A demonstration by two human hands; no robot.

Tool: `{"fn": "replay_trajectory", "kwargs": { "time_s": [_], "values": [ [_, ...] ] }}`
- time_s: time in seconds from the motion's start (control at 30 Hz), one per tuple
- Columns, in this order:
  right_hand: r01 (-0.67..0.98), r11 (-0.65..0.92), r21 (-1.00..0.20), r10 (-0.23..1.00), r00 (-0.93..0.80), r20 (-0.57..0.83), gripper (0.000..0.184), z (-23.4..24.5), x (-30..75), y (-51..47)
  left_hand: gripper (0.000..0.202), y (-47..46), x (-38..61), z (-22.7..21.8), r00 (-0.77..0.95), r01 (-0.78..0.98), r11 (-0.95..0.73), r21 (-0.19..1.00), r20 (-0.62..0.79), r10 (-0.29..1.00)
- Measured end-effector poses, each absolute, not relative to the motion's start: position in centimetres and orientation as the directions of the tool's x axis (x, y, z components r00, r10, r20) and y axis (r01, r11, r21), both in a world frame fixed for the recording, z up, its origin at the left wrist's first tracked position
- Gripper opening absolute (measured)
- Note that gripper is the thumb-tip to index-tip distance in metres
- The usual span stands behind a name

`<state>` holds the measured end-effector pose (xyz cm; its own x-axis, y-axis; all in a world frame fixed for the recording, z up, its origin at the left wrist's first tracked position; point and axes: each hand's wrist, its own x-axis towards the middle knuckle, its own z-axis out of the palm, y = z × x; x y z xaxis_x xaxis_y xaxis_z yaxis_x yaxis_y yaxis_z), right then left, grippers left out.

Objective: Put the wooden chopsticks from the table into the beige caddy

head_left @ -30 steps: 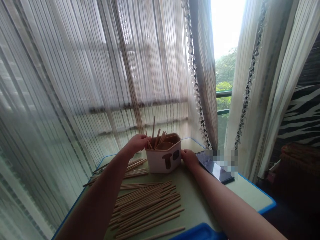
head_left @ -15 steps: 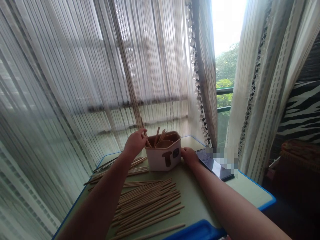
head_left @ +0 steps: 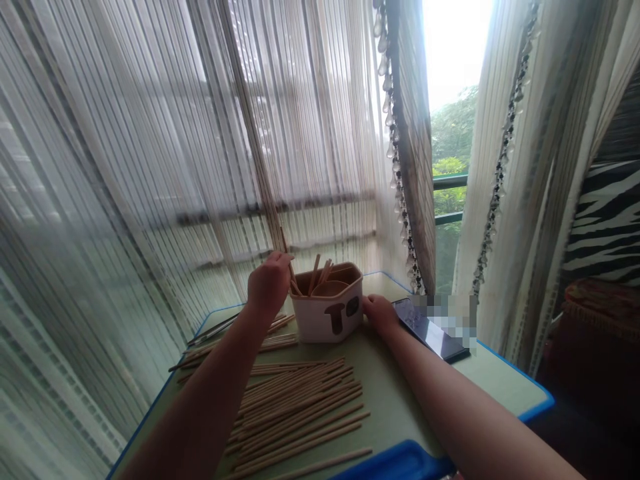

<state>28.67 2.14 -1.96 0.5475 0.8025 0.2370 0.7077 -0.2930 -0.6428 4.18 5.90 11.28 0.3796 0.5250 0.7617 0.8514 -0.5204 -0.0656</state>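
A white holder (head_left: 320, 321) with a brown inner rim and dark markings on its front stands upright on the table. Several short lengths of chopsticks (head_left: 325, 272) stick up out of it. My left hand (head_left: 269, 283) is at its left rim, fingers closed around a chopstick (head_left: 295, 283) that slants down into the holder. My right hand (head_left: 381, 313) is curled against the holder's right side, with its fingertips partly hidden. Many loose wooden chopsticks (head_left: 300, 407) lie in rows on the table, partly behind my left forearm.
The pale green table (head_left: 395, 407) has a blue edge. A dark phone (head_left: 430, 333) lies right of my right hand. A blue plastic piece (head_left: 400, 460) is at the near edge. Sheer striped curtains (head_left: 200, 133) hang close behind the table.
My left hand has turned slightly at the left rim, its back now more toward me. The right hand and the holder have hardly moved. The right curtain has shifted a little.
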Motion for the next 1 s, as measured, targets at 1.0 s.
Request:
{"fn": "replay_trajectory", "kwargs": {
  "time_s": [1.0],
  "values": [
    [0.706, -0.257, -0.660, 0.803, 0.537, 0.261, 0.039, -2.3, 28.8, 2.4, 0.025, 6.9, 1.8, 12.7, -0.130, 0.828, -0.501, 0.250, 0.956, 0.263]
  ]
}}
